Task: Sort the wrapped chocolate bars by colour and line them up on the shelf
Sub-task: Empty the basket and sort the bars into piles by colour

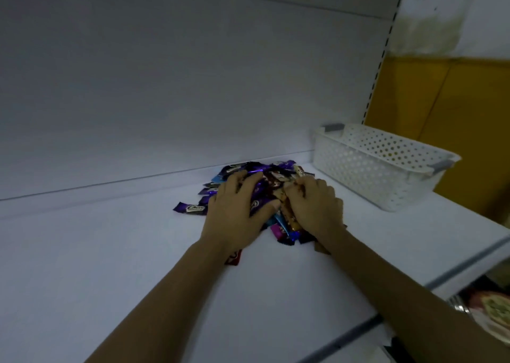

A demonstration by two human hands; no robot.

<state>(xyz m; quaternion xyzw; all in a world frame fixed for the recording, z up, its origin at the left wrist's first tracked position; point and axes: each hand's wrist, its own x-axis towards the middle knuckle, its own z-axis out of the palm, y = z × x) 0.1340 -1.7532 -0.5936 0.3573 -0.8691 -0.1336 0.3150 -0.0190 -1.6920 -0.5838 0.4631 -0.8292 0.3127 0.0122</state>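
Observation:
A heap of wrapped chocolate bars (265,172) lies on the white shelf (110,252), near its back wall. Most wrappers are purple; a few are blue, pink, brown or red. My left hand (234,210) lies spread over the left side of the heap, its fingers resting on purple bars. My right hand (311,205) sits on the right side with its fingers curled into the bars; whether they hold any one bar is hidden. One purple bar (191,208) lies apart at the left edge. A red bar (234,257) peeks out under my left wrist.
A white perforated plastic basket (378,166) stands on the shelf to the right of the heap. The shelf's front edge (358,332) runs diagonally at lower right, with goods on a lower level beyond it. A yellow wall panel (447,100) rises behind the basket.

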